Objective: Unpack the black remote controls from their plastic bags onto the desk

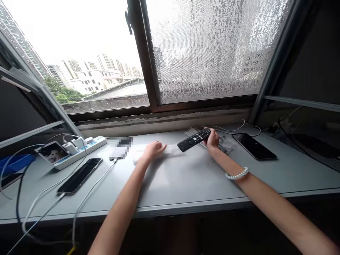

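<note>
My right hand [213, 140] is closed around one end of a black remote control [194, 140]. The remote is held at a slant above the desk, its buttons facing up. Crumpled clear plastic packaging [226, 144] lies behind and beside that hand. My left hand [154, 149] is low over the desk with its fingers curled and thumb out. It is on a clear, whitish plastic bag [171, 151], whose edges are hard to make out against the desk. A beaded band circles my right wrist.
On the left are a white power strip [79, 153], a phone with a cable [79, 176] and a partly pixelated device [120, 148]. A black tablet or large phone [254, 146] lies right on the grey desk [186, 187]. Loose cables cross the left front edge.
</note>
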`<state>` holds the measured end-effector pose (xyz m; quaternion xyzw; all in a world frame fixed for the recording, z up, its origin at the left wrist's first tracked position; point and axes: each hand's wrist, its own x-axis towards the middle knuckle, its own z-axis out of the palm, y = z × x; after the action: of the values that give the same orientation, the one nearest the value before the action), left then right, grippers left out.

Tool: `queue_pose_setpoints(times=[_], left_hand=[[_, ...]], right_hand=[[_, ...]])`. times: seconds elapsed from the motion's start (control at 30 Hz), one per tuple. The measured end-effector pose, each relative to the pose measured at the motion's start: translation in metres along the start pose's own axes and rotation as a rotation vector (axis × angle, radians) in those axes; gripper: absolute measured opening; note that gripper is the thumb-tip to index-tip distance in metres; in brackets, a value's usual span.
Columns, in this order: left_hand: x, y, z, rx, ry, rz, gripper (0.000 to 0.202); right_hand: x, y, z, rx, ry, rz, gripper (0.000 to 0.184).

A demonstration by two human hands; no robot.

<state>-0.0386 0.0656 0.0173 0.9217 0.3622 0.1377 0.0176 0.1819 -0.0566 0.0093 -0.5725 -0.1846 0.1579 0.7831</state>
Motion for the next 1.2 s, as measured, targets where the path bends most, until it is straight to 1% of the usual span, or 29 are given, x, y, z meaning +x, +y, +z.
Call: queue_pose_setpoints(times=[0.03, 0.1, 0.23, 0.3, 0.4, 0.47, 0.53, 0.6, 0.7, 0.8, 0.87, 0.9, 0.97, 1.03, 1.1, 1.13, 1.2], left_hand=[[-0.001, 0.004, 0.002, -0.024, -0.021, 0.058, 0.041], [-0.001, 0.013, 0.008, -0.098, -0.016, 0.151, 0.036], [0.000, 0.032, 0.016, -0.311, 0.033, 0.217, 0.028], [0.000, 0.039, 0.016, -0.420, 0.083, 0.200, 0.030], [-0.003, 0.046, 0.006, -0.566, 0.186, 0.115, 0.038], [-0.007, 0.052, -0.003, -0.618, 0.187, 0.104, 0.040], [-0.013, 0.059, -0.011, -0.611, 0.117, 0.148, 0.040], [-0.019, 0.066, -0.015, -0.542, 0.056, 0.197, 0.045], [-0.022, 0.071, -0.016, -0.381, 0.067, 0.202, 0.058], [-0.018, 0.065, -0.016, -0.221, 0.146, 0.142, 0.054], [-0.012, 0.054, -0.017, -0.125, 0.222, 0.120, 0.049], [-0.009, 0.048, -0.018, -0.073, 0.262, 0.105, 0.046], [-0.003, 0.033, -0.020, 0.026, 0.328, 0.021, 0.043], [0.001, 0.017, -0.020, 0.083, 0.331, -0.101, 0.041], [0.003, 0.001, -0.019, 0.130, 0.302, -0.216, 0.042], [0.004, -0.006, -0.018, 0.145, 0.277, -0.267, 0.042], [0.005, -0.018, -0.015, 0.158, 0.230, -0.348, 0.043]], right_hand=[[-0.002, -0.001, 0.000, 0.024, -0.019, 0.022, 0.035], [-0.006, -0.003, 0.001, 0.072, -0.050, 0.047, 0.033], [-0.011, -0.002, 0.005, 0.107, -0.109, 0.052, 0.031], [-0.011, 0.000, 0.007, 0.107, -0.129, 0.056, 0.031], [-0.011, 0.002, 0.009, 0.094, -0.161, 0.061, 0.028], [-0.013, 0.002, 0.009, 0.075, -0.181, 0.061, 0.024], [-0.016, 0.001, 0.010, 0.051, -0.198, 0.067, 0.020], [-0.019, 0.000, 0.011, 0.031, -0.213, 0.084, 0.019], [-0.024, -0.001, 0.014, 0.016, -0.262, 0.105, 0.021], [-0.026, -0.001, 0.015, -0.009, -0.330, 0.096, 0.029], [-0.024, 0.000, 0.014, -0.068, -0.379, 0.046, 0.037], [-0.022, 0.001, 0.013, -0.127, -0.397, -0.010, 0.038], [-0.019, 0.002, 0.009, -0.325, -0.412, -0.191, 0.036], [-0.015, 0.001, 0.004, -0.593, -0.405, -0.408, 0.027], [-0.011, 0.001, -0.001, -0.844, -0.400, -0.553, 0.021], [-0.009, 0.001, -0.003, -0.947, -0.399, -0.586, 0.020], [-0.005, 0.003, -0.006, -1.117, -0.391, -0.599, 0.024]])
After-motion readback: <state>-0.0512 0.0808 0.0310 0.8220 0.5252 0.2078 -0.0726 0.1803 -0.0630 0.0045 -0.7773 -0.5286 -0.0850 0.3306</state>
